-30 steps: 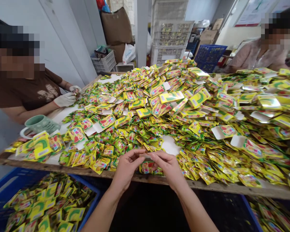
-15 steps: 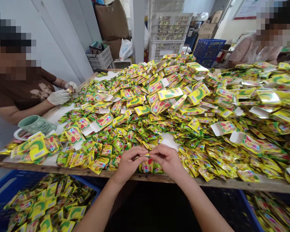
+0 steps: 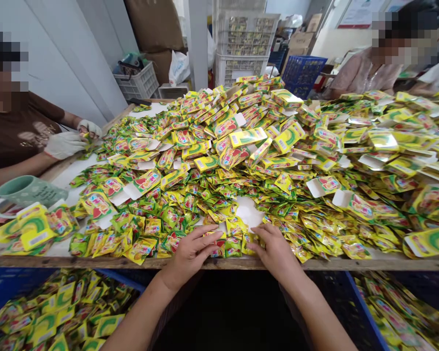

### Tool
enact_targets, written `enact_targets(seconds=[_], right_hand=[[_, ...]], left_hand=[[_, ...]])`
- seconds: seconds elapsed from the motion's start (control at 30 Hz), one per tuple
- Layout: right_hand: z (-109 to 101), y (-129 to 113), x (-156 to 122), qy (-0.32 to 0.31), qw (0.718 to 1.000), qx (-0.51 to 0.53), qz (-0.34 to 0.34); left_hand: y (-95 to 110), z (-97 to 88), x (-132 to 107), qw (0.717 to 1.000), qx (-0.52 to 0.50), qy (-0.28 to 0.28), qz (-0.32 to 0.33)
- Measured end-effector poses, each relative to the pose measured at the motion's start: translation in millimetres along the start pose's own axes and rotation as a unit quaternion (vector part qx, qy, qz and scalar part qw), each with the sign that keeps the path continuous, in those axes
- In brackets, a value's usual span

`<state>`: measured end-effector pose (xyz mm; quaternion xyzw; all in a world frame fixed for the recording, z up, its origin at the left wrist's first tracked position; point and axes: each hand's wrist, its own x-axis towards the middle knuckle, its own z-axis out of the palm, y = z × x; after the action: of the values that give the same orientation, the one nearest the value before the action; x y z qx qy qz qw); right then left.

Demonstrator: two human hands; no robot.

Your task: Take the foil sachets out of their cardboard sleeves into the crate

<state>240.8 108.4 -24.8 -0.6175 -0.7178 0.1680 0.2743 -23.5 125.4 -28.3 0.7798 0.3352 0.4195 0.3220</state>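
Observation:
In the head view my left hand [image 3: 190, 253] is at the table's front edge, closed round a small yellow-and-red carton [image 3: 219, 249] whose white end flap stands up. Fingers cover much of this carton. My right hand [image 3: 277, 253] is to its right, with thumb and fingers apart beside a yellow sachet [image 3: 247, 241]; whether it touches the sachet is unclear. Green-and-yellow sachets [image 3: 234, 246] lie between both hands. Beyond them rises a large heap of printed cartons [image 3: 247, 137] and sachets.
A green mug [image 3: 29, 190] stands at the left by several cartons. Blue crates [image 3: 366, 312] with filled goods sit below the table edge [image 3: 149, 263]. A co-worker's gloved hands [image 3: 64, 145] handle a packet at left; another person [image 3: 366, 73] sits at the back right.
My hands have come apart: the right has left the carton and moved right, while the left keeps hold of it. The view has shifted slightly to the right.

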Motion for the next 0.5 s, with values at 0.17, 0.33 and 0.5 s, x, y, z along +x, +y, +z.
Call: enact_targets(seconds=[0.17,0.33,0.5], right_hand=[[9,-11,-2,-0.015,0.999,-0.036,-0.008],[3,-4,-6,0.042,0.975,0.182,0.122],[-15,-14,-4,-0.134,0.903,0.385,0.136]], left_hand=[[2,0.4,-6,0.999,0.023,-0.023,-0.006],[16,3.9,6,0.999,0.045,0.015,-0.026],[33,-64.6,-31,0.896,0.107,0.367,-0.226]])
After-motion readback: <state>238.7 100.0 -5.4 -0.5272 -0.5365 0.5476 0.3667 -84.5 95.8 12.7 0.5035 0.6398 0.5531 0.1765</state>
